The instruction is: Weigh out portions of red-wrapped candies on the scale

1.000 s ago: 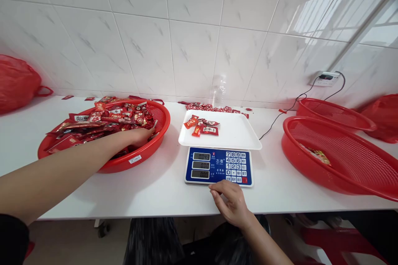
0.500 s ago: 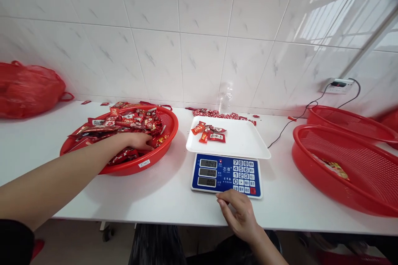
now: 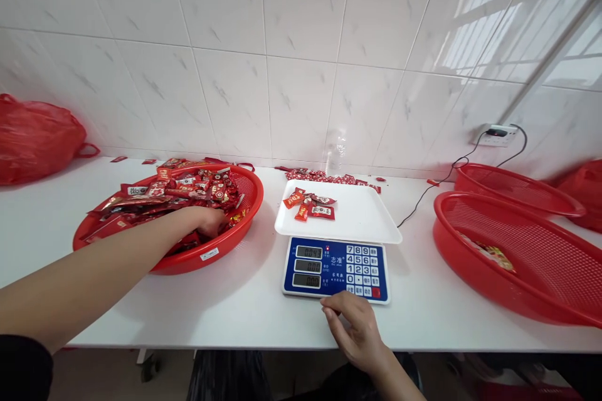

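Note:
My left hand (image 3: pixel 212 221) is down among small red-wrapped candies (image 3: pixel 188 183) in a red plastic basket (image 3: pixel 235 238); its fingertips are hidden by the basket's contents. To the right stands an electronic scale (image 3: pixel 336 269) with a blue keypad panel and a white tray (image 3: pixel 362 210). A few wrapped candies (image 3: pixel 322 212) lie together on the tray's left side, and the top display appears to read 0.043. My right hand (image 3: pixel 355 329) rests at the scale's front edge, fingers curled and thumb near the index fingertip, with nothing visible in it.
Behind the scale lie more red wrapped pieces (image 3: pixel 320 177) and a clear bottle (image 3: pixel 335 153). Two red baskets (image 3: pixel 470 263) stand at the right, the nearer holding some packets. A red plastic bag (image 3: pixel 37 141) sits far left. A black cord (image 3: pixel 423 197) runs to a wall socket (image 3: pixel 498 135).
My left hand has shifted slightly, its fingers now tucked further out of sight among the candies. The whole view has moved a little; my right hand stays by the scale.

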Motion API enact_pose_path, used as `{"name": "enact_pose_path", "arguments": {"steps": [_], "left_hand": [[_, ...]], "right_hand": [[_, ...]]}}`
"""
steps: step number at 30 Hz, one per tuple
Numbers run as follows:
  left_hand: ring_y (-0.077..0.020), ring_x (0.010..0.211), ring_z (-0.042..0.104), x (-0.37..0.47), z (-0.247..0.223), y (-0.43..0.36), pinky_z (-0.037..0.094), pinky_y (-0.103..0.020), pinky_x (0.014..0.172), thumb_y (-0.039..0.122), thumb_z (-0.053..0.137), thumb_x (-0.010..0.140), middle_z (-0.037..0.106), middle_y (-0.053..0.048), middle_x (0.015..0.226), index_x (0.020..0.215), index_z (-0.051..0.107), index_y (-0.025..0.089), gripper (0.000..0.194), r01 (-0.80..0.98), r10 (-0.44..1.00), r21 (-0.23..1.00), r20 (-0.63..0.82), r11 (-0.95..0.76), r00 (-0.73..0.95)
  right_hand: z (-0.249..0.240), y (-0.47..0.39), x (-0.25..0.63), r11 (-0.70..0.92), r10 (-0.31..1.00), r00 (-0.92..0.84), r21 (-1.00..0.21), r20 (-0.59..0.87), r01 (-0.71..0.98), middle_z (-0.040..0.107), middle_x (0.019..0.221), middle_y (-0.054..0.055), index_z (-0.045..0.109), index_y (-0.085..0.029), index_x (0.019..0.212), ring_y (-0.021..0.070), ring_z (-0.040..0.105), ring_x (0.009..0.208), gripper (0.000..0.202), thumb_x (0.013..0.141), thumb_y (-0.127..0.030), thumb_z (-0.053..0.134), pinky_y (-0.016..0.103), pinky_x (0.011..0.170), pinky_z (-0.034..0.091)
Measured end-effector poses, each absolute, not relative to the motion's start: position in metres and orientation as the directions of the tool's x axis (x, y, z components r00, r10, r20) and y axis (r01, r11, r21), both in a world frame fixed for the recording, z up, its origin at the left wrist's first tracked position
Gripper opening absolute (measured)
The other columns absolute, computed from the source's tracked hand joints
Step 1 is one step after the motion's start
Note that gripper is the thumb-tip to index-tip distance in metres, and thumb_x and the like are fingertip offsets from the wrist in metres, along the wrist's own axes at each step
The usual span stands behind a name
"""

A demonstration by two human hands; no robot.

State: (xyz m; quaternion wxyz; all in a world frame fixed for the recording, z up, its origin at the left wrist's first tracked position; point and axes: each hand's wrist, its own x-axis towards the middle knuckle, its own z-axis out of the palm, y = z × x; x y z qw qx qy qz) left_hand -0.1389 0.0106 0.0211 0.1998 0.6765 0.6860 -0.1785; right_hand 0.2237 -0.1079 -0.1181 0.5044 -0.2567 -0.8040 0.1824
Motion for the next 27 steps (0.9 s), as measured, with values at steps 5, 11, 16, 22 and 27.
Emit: {"name": "enact_pose_path", "arguments": {"steps": [5,11,16,22,27], "left_hand": [[-0.0194,0.065,0.058,-0.147,0.016,0.012,0.042,-0.023,0.054,0.017,0.065,0.052,0.068,-0.004,0.071,0.082,0.068,0.013,0.03,0.995,0.847,0.078,-0.532,0.058,-0.008],[-0.0153,0.059,0.055,-0.154,0.02,0.016,0.038,-0.019,0.049,0.022,0.063,0.054,0.065,0.0,0.063,0.078,0.068,0.014,0.026,0.979,0.829,0.195,-0.557,0.061,0.059],[-0.0158,0.058,0.054,-0.15,0.013,0.014,0.04,-0.022,0.05,0.027,0.059,0.06,0.061,0.0,0.058,0.079,0.067,0.013,0.025,0.964,0.83,0.251,-0.554,0.091,0.066],[-0.0228,0.058,0.056,-0.133,0.008,0.007,0.042,-0.03,0.048,0.017,0.06,0.05,0.063,-0.008,0.059,0.056,0.06,0.015,0.006,0.97,0.836,0.225,-0.547,0.095,0.045],[-0.0282,0.059,0.061,-0.127,0.011,0.004,0.045,-0.033,0.047,0.02,0.059,0.051,0.066,-0.011,0.063,0.061,0.061,0.016,0.011,0.972,0.86,0.206,-0.511,0.111,0.01]], "right_hand": [[-0.116,-0.109,0.224,0.807,0.589,-0.36,-0.545,0.723,0.226,0.069,0.082,0.005,0.061,-0.02,0.102,0.0166,0.065,0.071,0.019,0.089,-0.011,0.051,0.027,0.061,0.05],[-0.117,-0.108,0.224,0.812,0.583,-0.362,-0.541,0.728,0.22,0.069,0.081,0.005,0.061,-0.02,0.102,0.016,0.065,0.07,0.018,0.089,-0.011,0.052,0.027,0.061,0.049],[-0.12,-0.109,0.225,0.809,0.587,-0.373,-0.54,0.719,0.233,0.07,0.084,0.006,0.06,-0.02,0.103,0.0167,0.065,0.071,0.018,0.09,-0.011,0.052,0.028,0.062,0.05],[-0.121,-0.111,0.226,0.806,0.592,-0.367,-0.533,0.718,0.258,0.07,0.083,0.006,0.061,-0.02,0.1,0.0172,0.066,0.072,0.015,0.09,-0.012,0.051,0.028,0.062,0.052],[-0.123,-0.11,0.226,0.803,0.596,-0.375,-0.544,0.71,0.245,0.07,0.084,0.006,0.062,-0.02,0.101,0.0178,0.067,0.073,0.016,0.09,-0.012,0.052,0.028,0.063,0.052]]}}
